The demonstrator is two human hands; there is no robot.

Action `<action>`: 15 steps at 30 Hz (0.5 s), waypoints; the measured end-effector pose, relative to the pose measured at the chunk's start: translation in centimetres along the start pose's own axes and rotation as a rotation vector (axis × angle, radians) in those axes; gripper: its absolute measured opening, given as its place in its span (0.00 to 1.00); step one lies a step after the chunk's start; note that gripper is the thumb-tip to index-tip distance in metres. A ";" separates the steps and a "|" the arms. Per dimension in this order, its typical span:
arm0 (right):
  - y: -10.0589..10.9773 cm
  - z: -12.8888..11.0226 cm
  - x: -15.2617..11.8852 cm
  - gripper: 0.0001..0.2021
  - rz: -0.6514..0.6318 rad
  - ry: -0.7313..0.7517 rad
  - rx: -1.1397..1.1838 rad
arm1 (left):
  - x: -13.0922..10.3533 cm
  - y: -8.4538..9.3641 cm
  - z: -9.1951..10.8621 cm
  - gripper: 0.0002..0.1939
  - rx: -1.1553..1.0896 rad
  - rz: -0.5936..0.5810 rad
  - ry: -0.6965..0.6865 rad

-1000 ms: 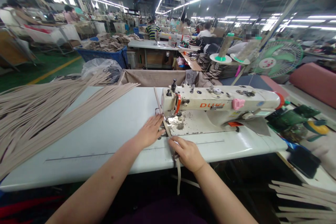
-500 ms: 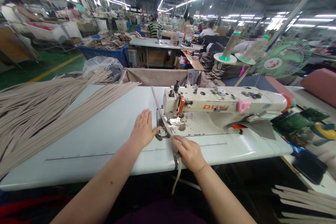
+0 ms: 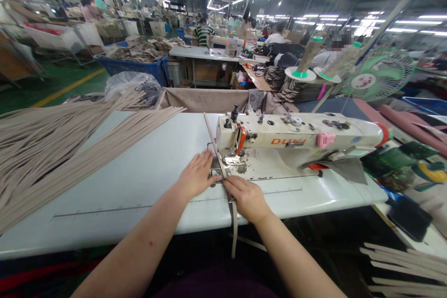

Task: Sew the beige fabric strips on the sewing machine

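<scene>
A narrow beige fabric strip (image 3: 211, 132) runs past the needle area of the white sewing machine (image 3: 265, 132) and hangs over the table's front edge. My right hand (image 3: 246, 196) is closed on this strip just in front of the needle plate, fingertips pressed along it. Flat on the table beside the plate lies my left hand (image 3: 198, 174), fingers stretched out, its thumb pointing at the strip. Whether that thumb touches the strip, I cannot tell. The presser foot (image 3: 233, 160) is to the right of the strip.
Many beige strips (image 3: 70, 167) cover the left of the white table (image 3: 146, 167). Behind it stand a fabric-lined bin (image 3: 206, 98) and a blue crate (image 3: 136, 67). Thread cones (image 3: 307, 58) and a green fan (image 3: 379, 74) rise at the right. More strips (image 3: 405, 265) lie lower right.
My left hand has slid right, closer to the needle plate and the strip. My right hand has shifted slightly, still on the strip, whose loose end now hangs straighter.
</scene>
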State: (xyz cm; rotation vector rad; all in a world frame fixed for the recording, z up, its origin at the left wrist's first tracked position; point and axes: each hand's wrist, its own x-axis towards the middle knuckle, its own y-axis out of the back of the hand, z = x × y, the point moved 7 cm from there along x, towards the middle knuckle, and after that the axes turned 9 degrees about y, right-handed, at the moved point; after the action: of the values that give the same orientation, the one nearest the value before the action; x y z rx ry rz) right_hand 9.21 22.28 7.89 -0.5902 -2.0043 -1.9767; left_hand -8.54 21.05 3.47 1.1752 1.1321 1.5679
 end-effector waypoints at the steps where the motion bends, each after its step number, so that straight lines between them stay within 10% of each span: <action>1: -0.2 0.3 0.1 0.17 0.011 -0.033 -0.013 | 0.0 0.1 0.0 0.45 0.000 0.002 -0.006; 15: -0.4 0.7 0.5 0.15 0.027 -0.097 -0.036 | -1.1 1.3 0.9 0.37 -0.054 -0.072 -0.097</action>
State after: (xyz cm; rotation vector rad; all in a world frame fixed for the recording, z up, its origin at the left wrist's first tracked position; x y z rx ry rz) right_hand 8.63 23.01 7.72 -0.7309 -2.0095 -2.0081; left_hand -7.63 19.83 4.64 1.1499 1.0513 1.4620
